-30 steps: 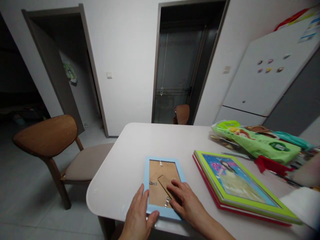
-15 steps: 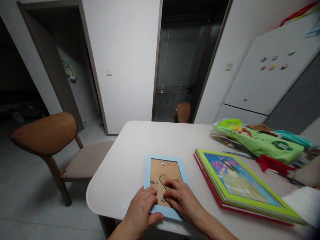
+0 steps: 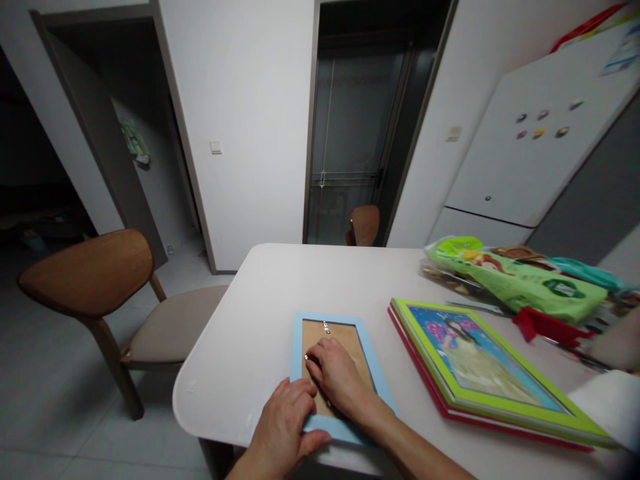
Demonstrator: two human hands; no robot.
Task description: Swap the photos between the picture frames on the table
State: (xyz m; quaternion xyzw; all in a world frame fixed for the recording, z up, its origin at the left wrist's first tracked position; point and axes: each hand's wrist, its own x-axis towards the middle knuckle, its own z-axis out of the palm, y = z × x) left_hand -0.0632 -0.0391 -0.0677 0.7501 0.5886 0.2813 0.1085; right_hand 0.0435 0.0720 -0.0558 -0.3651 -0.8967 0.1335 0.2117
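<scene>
A light-blue picture frame (image 3: 376, 367) lies face down near the table's front edge, its brown backing board (image 3: 347, 337) showing. My left hand (image 3: 286, 417) grips the near left corner, with the thumb along the front border and the fingers over the left side. Fingers drawn together, my right hand (image 3: 336, 373) is on a small metal hanger (image 3: 307, 358) at the left of the board, mostly covering it. Another metal hanger (image 3: 327, 327) is at the far end. My right hand and wrist hide the middle and near part of the board.
On the white table (image 3: 240, 347), a green-framed picture (image 3: 467, 353) lies on a red frame to the right. Behind are a green package (image 3: 535, 280), a red object (image 3: 547, 327) and other clutter. A wooden chair (image 3: 95, 273) stands left of the table.
My right hand has moved from the near hanger away from me and left to the left-side hanger, now covering the wire stand. My left hand stays on the frame's corner.
</scene>
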